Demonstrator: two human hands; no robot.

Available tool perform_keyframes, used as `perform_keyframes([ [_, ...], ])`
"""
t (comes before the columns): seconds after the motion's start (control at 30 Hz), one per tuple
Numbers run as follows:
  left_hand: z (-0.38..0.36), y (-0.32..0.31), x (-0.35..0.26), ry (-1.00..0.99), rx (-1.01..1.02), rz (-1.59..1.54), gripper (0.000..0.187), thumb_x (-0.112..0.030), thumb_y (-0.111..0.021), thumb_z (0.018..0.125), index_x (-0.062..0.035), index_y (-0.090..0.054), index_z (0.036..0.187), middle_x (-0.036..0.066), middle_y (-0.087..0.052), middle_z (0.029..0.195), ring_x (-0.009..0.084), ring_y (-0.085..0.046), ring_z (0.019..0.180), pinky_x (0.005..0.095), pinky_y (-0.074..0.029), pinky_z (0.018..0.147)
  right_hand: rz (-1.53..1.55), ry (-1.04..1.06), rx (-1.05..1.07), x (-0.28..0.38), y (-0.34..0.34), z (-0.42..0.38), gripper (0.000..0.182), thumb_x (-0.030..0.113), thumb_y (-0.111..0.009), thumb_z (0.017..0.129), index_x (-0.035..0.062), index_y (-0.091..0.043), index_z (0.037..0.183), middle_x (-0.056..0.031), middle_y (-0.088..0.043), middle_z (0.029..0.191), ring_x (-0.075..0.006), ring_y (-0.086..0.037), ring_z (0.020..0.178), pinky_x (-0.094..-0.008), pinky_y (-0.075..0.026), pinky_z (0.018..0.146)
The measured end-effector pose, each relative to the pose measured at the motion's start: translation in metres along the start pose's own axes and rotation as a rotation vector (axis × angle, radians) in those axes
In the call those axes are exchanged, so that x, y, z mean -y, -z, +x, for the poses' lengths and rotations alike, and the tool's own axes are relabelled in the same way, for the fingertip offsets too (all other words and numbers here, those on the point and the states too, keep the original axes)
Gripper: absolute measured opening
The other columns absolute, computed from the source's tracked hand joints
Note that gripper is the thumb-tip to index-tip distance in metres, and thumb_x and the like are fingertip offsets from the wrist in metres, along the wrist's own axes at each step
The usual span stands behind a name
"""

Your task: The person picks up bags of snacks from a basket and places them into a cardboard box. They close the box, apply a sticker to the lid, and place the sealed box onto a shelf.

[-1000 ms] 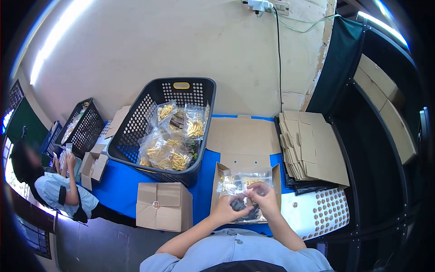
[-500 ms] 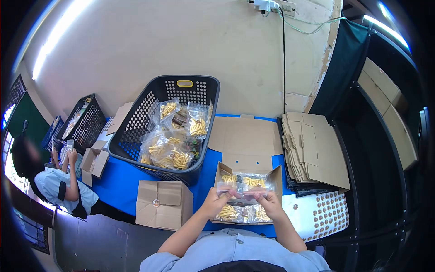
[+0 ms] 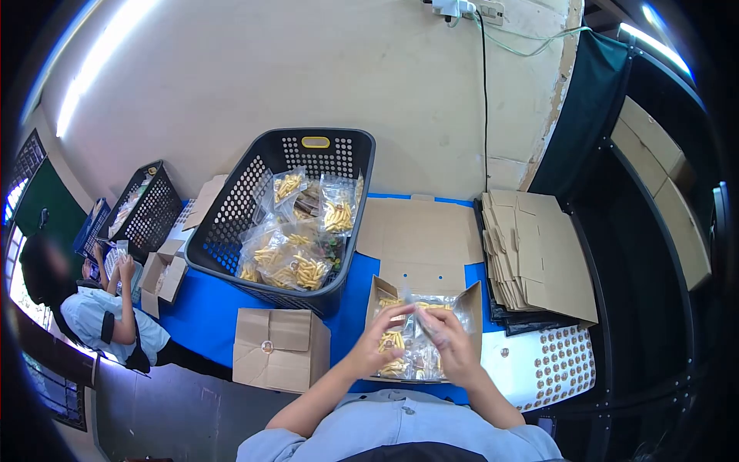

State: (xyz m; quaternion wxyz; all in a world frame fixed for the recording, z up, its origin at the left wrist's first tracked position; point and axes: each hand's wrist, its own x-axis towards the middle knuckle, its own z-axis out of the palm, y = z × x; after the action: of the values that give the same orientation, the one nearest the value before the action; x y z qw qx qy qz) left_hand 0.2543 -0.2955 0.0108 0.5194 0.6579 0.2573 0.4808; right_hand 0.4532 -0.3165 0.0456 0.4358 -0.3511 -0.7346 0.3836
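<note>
Over an opened cardboard box (image 3: 469, 308), my right hand (image 3: 456, 356) grips a clear plastic bag (image 3: 433, 329), tilted on edge; its contents are hard to make out. My left hand (image 3: 379, 339) is beside it with fingers stretched and thumb apart, the fingertips close to the bag's top edge. Inside the box lie several clear bags of yellow finger-shaped pieces (image 3: 391, 344), partly hidden by my hands. The box's lid (image 3: 419, 235) is folded back flat on the blue table.
A black perforated basket (image 3: 356, 223) holds more such bags. Left of my box is a closed carton (image 3: 271, 350). Flattened cartons (image 3: 550, 258) are stacked at right, beside a sticker sheet (image 3: 531, 385). At far left a person (image 3: 112, 316) handles a small packet near another basket (image 3: 146, 208).
The bag, stretched level between both hands before, has turned on edge in my right hand. My left hand has let go and its fingers have spread out.
</note>
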Motion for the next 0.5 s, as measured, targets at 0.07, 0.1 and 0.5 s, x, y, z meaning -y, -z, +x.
perform_keyframes([
  [0.07,0.003,-0.016,0.002,-0.055,-0.041,-0.105,0.083,-0.047,-0.071,0.077,-0.0027,-0.037,0.139,0.015,-0.038,0.138,0.0253,-0.034,0.133,0.0410,-0.030,0.108,-0.123,0.099,-0.009,-0.004,-0.012,0.007,0.047,0.011,-0.048,0.094,-0.0005,-0.040,0.138,-0.0180,-0.036,0.134,-0.0299,-0.041,0.125,-0.0373,-0.037,0.102],
  [0.1,0.005,-0.020,0.004,-0.055,-0.039,-0.105,0.083,-0.047,-0.071,0.077,-0.0027,-0.037,0.139,0.015,-0.038,0.138,0.0253,-0.034,0.133,0.0410,-0.030,0.108,-0.108,0.127,-0.037,-0.003,-0.015,0.010,0.050,0.009,-0.050,0.091,0.0004,-0.039,0.139,-0.0184,-0.037,0.133,-0.0309,-0.040,0.125,-0.0383,-0.036,0.103],
  [0.5,-0.001,-0.019,0.009,0.349,-0.362,-0.151,0.019,0.001,-0.069,0.081,0.0042,-0.069,0.099,0.015,-0.068,0.103,0.0149,-0.064,0.095,0.0279,-0.050,0.089,0.371,-0.287,-0.249,-0.080,0.004,0.019,0.029,0.011,-0.078,0.072,0.0027,-0.066,0.097,-0.0082,-0.064,0.102,-0.0173,-0.058,0.097,-0.0310,-0.044,0.087],
])
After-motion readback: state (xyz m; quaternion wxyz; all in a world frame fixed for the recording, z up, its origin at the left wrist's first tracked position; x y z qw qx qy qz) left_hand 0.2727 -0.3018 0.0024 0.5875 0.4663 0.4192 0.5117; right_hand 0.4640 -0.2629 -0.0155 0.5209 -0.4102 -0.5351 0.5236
